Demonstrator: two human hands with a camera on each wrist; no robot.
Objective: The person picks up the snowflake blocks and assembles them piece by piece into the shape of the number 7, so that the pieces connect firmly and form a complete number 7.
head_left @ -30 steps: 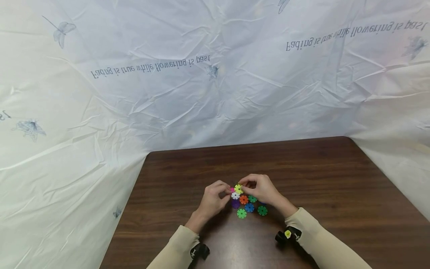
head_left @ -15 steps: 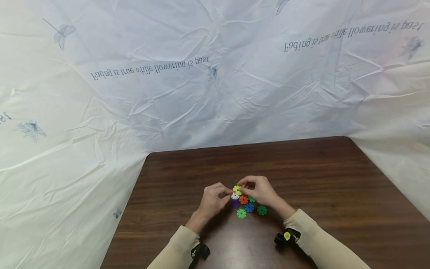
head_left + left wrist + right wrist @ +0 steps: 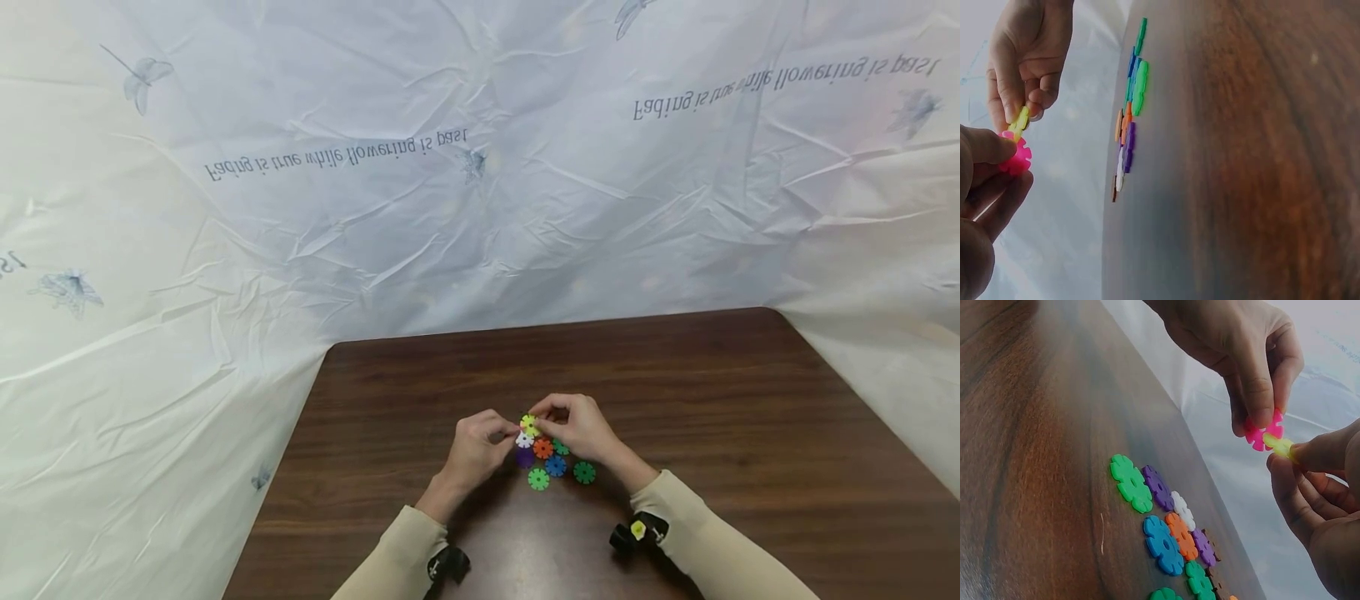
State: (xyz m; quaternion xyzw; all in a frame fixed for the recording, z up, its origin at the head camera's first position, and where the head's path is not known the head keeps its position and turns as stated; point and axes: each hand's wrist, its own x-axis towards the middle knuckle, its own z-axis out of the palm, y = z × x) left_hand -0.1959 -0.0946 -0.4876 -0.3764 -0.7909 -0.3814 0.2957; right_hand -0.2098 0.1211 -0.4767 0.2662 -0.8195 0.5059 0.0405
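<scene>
My left hand (image 3: 480, 442) pinches a pink notched disc (image 3: 1017, 161) between thumb and fingers. A yellow notched disc (image 3: 529, 424) is pinched by the thumb and fingers of my right hand (image 3: 581, 425). Raised over the table, the two discs meet at their edges, the yellow one turned across the pink one in the right wrist view. In the head view the yellow disc and the fingers mostly hide the pink one. Below lie loose discs of the same kind: white (image 3: 524, 439), orange (image 3: 543, 448), purple (image 3: 1157, 487), blue (image 3: 1164, 545) and light green (image 3: 1131, 483).
Nearer the right hand are more discs, a dark green (image 3: 584, 472) and another green one (image 3: 1200, 579). Brown discs (image 3: 1216, 584) show at the pile's far side. The dark wooden table (image 3: 675, 358) ends at a white printed sheet (image 3: 480, 233) behind it.
The right hand has shifted slightly left with the yellow disc, which now covers most of the pink disc in the head view. The left hand has hardly moved.
</scene>
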